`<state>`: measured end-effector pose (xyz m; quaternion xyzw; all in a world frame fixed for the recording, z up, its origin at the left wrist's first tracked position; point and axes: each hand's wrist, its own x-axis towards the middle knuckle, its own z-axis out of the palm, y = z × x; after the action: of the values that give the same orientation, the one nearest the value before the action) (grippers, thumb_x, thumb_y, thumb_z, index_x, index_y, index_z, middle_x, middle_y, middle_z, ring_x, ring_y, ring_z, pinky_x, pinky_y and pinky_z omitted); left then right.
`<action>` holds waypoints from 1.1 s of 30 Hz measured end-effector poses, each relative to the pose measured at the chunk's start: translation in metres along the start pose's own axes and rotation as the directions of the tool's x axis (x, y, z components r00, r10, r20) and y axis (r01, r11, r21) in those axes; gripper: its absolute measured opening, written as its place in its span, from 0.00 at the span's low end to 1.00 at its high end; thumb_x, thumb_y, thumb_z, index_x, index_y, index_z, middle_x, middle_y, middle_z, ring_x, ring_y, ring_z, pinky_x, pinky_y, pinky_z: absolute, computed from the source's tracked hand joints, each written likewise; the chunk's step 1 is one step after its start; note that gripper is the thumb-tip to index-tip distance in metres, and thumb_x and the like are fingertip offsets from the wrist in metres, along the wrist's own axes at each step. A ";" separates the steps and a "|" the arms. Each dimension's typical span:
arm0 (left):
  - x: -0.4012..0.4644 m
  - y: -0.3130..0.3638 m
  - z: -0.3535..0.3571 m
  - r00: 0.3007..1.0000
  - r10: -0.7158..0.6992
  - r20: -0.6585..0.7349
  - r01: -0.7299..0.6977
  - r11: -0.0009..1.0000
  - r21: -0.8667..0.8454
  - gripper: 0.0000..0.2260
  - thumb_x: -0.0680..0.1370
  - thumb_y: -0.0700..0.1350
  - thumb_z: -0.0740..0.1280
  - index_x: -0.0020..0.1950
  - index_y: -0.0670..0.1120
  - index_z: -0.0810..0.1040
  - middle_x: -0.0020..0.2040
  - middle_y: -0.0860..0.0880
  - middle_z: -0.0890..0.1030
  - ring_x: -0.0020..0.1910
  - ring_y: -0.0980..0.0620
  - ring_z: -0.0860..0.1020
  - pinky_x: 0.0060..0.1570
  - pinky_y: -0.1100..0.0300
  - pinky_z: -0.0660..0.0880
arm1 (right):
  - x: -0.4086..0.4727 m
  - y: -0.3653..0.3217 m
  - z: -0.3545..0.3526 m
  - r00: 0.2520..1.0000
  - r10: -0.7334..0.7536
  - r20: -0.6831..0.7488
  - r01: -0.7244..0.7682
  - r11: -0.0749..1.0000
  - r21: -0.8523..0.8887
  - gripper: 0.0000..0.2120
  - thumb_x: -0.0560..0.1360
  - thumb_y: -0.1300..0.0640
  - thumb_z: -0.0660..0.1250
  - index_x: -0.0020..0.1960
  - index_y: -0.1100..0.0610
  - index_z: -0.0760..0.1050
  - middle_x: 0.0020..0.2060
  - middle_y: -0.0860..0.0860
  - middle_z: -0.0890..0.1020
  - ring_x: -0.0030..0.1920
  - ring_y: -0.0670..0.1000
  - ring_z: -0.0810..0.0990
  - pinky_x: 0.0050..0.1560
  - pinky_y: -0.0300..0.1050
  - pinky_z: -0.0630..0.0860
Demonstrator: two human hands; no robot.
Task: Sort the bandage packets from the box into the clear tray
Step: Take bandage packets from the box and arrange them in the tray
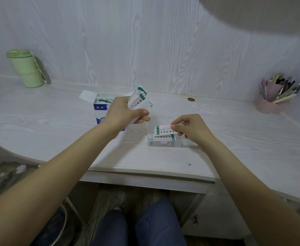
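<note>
Far left, near the back edge of the desk, stands a green cup, no part of the job. Toward the middle of the desk sits the open box, its flap up and more packets showing inside, so the box is not yet emptied. In front of it the left hand is raised, its fingers curled round a fanned bunch of packets waiting their turn. Just right of that, nearer the front edge, the clear tray already holds a stack of packets lying flat. The right hand pinches one packet by its end, right over the stack; whether it touches the stack I cannot tell. By my reckoning the sorting is partway through: some are placed, with the handful and the box's remainder left. Far right, by the back edge, a pink pen holder stands.
</note>
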<state>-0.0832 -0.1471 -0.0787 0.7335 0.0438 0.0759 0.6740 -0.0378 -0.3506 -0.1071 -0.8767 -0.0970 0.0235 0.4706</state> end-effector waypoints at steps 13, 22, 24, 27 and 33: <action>0.004 -0.007 0.004 0.999 0.014 0.046 -0.016 0.999 0.042 0.09 0.73 0.33 0.71 0.51 0.37 0.77 0.45 0.38 0.83 0.38 0.47 0.84 0.41 0.59 0.82 | 0.008 -0.009 0.022 0.992 -0.077 0.097 0.114 0.877 -0.466 0.03 0.71 0.55 0.73 0.44 0.54 0.83 0.38 0.47 0.80 0.45 0.48 0.77 0.43 0.43 0.73; 0.003 -0.006 0.003 0.992 -0.007 0.122 0.012 0.999 -0.040 0.10 0.72 0.33 0.71 0.52 0.34 0.77 0.45 0.37 0.83 0.40 0.47 0.84 0.40 0.60 0.81 | 0.005 -0.023 0.014 0.988 -0.152 0.006 0.150 0.969 -0.195 0.08 0.75 0.52 0.69 0.44 0.55 0.83 0.37 0.50 0.82 0.37 0.46 0.76 0.38 0.38 0.70; 0.001 -0.005 0.006 0.986 -0.004 0.169 0.013 0.998 -0.057 0.10 0.71 0.32 0.71 0.51 0.37 0.78 0.43 0.38 0.84 0.38 0.48 0.84 0.38 0.62 0.81 | 0.001 -0.034 0.008 0.987 -0.161 -0.024 0.162 0.981 0.101 0.07 0.75 0.51 0.68 0.45 0.54 0.82 0.35 0.48 0.81 0.34 0.43 0.75 0.34 0.34 0.69; -0.002 -0.002 0.011 0.973 0.005 0.232 0.017 0.995 -0.095 0.10 0.71 0.33 0.71 0.52 0.39 0.79 0.42 0.41 0.84 0.40 0.47 0.84 0.41 0.60 0.81 | -0.003 -0.042 0.008 0.985 -0.168 0.024 0.157 0.953 0.259 0.05 0.72 0.58 0.72 0.46 0.58 0.81 0.33 0.49 0.82 0.31 0.42 0.77 0.31 0.34 0.70; -0.002 0.002 0.010 0.977 0.002 0.213 0.016 0.996 -0.083 0.04 0.77 0.42 0.67 0.50 0.44 0.78 0.42 0.44 0.85 0.42 0.46 0.84 0.40 0.59 0.82 | -0.001 -0.041 0.001 0.993 -0.108 -0.037 0.114 0.926 0.361 0.05 0.70 0.65 0.73 0.43 0.56 0.81 0.29 0.50 0.83 0.28 0.43 0.78 0.30 0.33 0.70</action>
<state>-0.0833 -0.1578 -0.0773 0.7081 -0.0292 -0.0036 0.7055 -0.0451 -0.3276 -0.0734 -0.7681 -0.1368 0.0072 0.6255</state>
